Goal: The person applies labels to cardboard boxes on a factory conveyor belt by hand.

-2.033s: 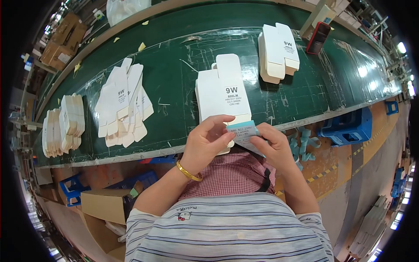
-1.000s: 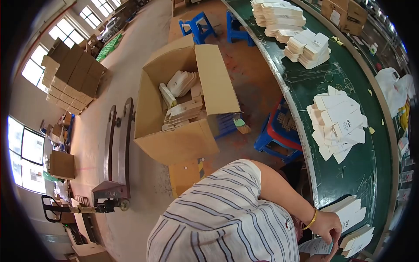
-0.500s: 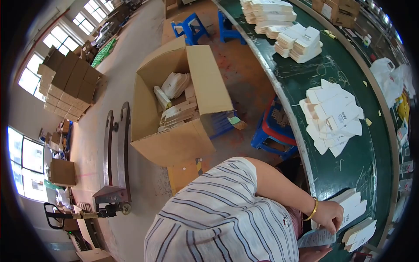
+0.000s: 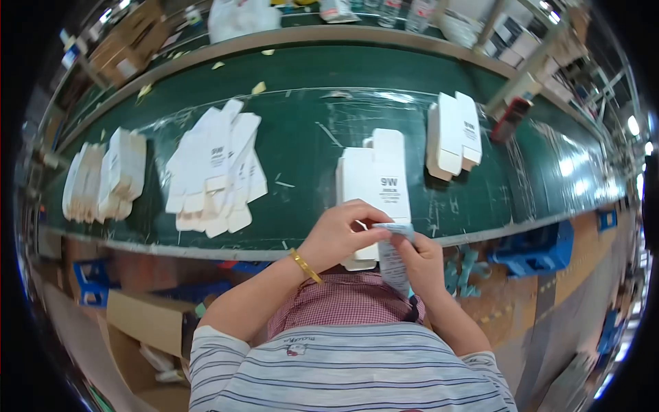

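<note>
Two hands on one pale blue strip

Both hands meet above the front edge of the green worktop (image 4: 295,123), on a pale blue printed strip (image 4: 392,268) that hangs down in front of a checked apron (image 4: 329,302). The right hand (image 4: 420,264) pinches the strip near its top, with the thumb laid across the printed face. The left hand (image 4: 343,235) has its thumb and forefinger at the strip's upper end; whether they are pressed together on it, I cannot tell. A gold bracelet (image 4: 305,266) circles the left wrist.

Just beyond the hands lies a stack of flat white boxes (image 4: 371,172) with dark print; its near end shows under the left hand, past the worktop's edge. To the right, farther back, sits a smaller stack (image 4: 449,137), and beyond it a red phone (image 4: 510,120) leans near a post. To the left, a loose pile (image 4: 216,172) of the same boxes fans out in overlapping layers, and at the far left stands a tight row (image 4: 125,165) of more.

Along the back are a white plastic bag (image 4: 244,20) and clear bottles (image 4: 389,12). Below the worktop, an open carton (image 4: 144,312) stands to the left, and a blue stool (image 4: 539,250) to the right.
</note>
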The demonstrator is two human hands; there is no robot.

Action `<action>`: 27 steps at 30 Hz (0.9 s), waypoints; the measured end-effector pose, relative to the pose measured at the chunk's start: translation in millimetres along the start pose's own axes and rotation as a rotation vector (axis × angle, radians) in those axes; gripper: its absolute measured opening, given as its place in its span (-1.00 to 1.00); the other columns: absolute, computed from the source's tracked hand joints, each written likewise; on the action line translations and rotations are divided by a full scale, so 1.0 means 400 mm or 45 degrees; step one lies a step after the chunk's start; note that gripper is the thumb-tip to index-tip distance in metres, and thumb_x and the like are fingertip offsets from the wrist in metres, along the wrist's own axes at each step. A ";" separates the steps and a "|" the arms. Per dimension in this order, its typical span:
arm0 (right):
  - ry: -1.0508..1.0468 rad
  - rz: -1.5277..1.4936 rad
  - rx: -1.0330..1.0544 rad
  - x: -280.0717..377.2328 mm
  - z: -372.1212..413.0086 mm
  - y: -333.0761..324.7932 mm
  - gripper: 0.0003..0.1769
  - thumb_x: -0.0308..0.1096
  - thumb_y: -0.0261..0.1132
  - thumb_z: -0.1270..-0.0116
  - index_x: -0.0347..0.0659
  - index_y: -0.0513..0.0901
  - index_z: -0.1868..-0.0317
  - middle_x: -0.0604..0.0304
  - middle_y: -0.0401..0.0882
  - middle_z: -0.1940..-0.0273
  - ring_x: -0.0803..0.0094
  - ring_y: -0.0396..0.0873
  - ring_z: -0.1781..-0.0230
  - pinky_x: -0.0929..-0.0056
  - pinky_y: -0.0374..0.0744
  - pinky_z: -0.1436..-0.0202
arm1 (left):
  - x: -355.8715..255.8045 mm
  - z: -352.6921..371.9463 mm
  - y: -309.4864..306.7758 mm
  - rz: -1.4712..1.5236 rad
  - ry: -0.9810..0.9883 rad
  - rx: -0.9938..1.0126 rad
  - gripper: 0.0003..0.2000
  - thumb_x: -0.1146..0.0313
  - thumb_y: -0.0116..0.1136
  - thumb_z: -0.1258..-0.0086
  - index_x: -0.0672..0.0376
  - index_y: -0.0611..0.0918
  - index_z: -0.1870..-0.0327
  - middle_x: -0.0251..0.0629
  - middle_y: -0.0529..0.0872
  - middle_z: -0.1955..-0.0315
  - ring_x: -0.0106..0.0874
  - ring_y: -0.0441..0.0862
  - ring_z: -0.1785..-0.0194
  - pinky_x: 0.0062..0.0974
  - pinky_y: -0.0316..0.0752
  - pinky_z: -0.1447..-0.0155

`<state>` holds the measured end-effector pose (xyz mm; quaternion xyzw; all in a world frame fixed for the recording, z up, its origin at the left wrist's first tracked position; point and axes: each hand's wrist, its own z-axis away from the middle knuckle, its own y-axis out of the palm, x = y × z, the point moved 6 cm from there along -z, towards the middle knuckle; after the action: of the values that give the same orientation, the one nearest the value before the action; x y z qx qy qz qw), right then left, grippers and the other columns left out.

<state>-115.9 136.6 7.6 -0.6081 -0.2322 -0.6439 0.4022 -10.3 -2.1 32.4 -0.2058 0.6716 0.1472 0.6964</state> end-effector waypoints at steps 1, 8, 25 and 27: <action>0.029 -0.018 0.042 -0.006 -0.004 -0.002 -0.70 -0.25 0.30 -0.39 -0.31 0.69 0.03 0.26 0.68 0.32 0.58 0.53 0.31 0.52 0.52 0.19 | 0.006 -0.009 0.002 0.007 -0.046 -0.006 -0.80 0.41 0.36 -0.26 0.19 0.76 0.11 -0.36 0.71 0.21 -0.61 0.61 0.22 -0.66 0.50 0.16; 0.018 0.057 0.015 -0.036 -0.003 -0.020 -0.71 -0.31 0.27 -0.41 -0.33 0.65 -0.01 0.22 0.68 0.31 0.58 0.54 0.29 0.51 0.53 0.18 | 0.023 -0.051 0.014 -0.131 0.028 -0.013 -0.80 0.44 0.34 -0.28 0.18 0.74 0.08 -0.39 0.70 0.17 -0.64 0.59 0.22 -0.68 0.49 0.16; -0.100 -0.085 -0.012 -0.013 -0.036 -0.069 -0.78 -0.41 0.32 -0.34 -0.32 0.61 0.05 0.22 0.61 0.26 0.52 0.52 0.23 0.51 0.49 0.09 | -0.017 -0.065 0.041 -0.132 -0.030 0.045 -0.80 0.47 0.34 -0.24 0.19 0.76 0.11 -0.35 0.73 0.24 -0.59 0.60 0.26 -0.66 0.48 0.18; -0.078 -0.095 -0.011 -0.017 -0.030 -0.072 -0.82 -0.41 0.30 -0.37 -0.32 0.61 0.09 0.24 0.59 0.30 0.55 0.50 0.26 0.54 0.48 0.13 | -0.018 -0.062 0.043 -0.166 0.010 0.062 -0.80 0.47 0.34 -0.24 0.19 0.76 0.11 -0.34 0.73 0.25 -0.59 0.61 0.25 -0.65 0.49 0.18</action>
<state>-146.6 145.3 4.6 -0.6200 -0.2643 -0.6406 0.3680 -40.8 1.6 37.9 -0.2328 0.6628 0.0842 0.7067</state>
